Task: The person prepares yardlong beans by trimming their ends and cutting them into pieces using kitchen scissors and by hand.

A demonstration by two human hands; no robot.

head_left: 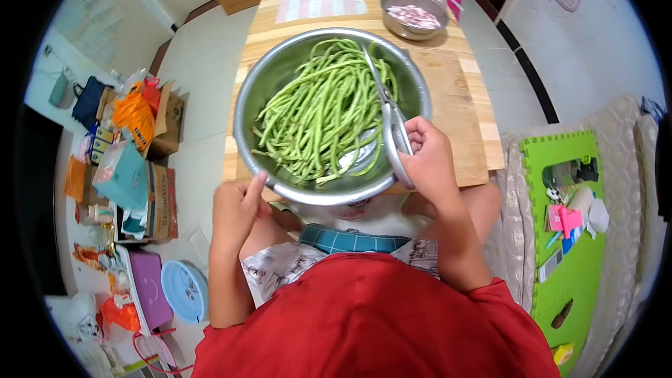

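A large metal basin (pixel 422 98) full of long green beans (pixel 325 105) stands near the front edge of the wooden table. My right hand (pixel 428 157) is closed around the grey handles of a pair of scissors (pixel 394 122) at the basin's right side. The scissor blades point away from me, over the beans, and look nearly closed. My left hand (pixel 240 206) is beside the basin's lower left rim, thumb up and fingers curled; whether it holds anything is too small to tell.
A smaller metal bowl (pixel 388 22) with pinkish pieces stands at the table's back right, on or near a wooden board (pixel 455 112). A striped mat (pixel 320 5) lies at the back left. Boxes and bags are on the left; a green foam mat (pixel 584 308) is on the right.
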